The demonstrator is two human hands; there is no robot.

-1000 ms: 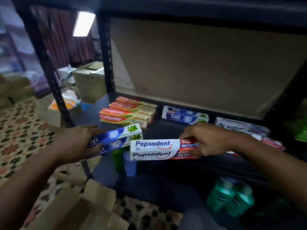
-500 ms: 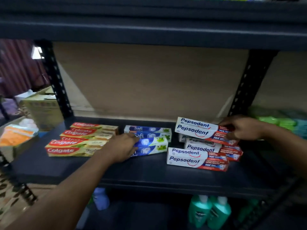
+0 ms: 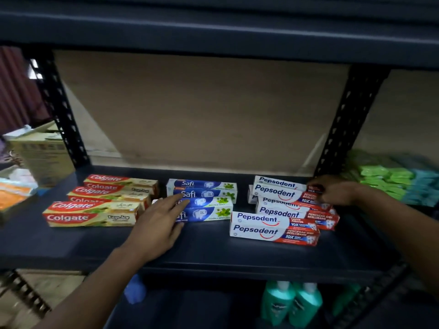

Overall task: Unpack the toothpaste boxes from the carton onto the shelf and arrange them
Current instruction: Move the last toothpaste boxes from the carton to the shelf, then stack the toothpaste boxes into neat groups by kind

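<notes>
Colgate boxes (image 3: 92,213) at 8 o'clock are showing red bands, white lettering, cream-gold body. Safi boxes (image 3: 206,208) at 6 are reading blue into white, with a green leaf print. Pepsodent boxes (image 3: 261,227) at 4 are running white, blue lettering, red ends. Shelf (image 3: 213,255) is reading dark navy, backboard (image 3: 202,110) at 12 plain tan. Bottles (image 3: 292,302) at 5 are showing teal; packs (image 3: 380,173) at 3 are showing green and teal.

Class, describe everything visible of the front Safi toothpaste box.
The front Safi box is a long blue-and-white cardboard carton with green mint leaves at its right end. It lies flat and lengthwise on the dark shelf, just before a second Safi box. The left hand rests straight fingers on its left end, hiding part of the name.
</notes>
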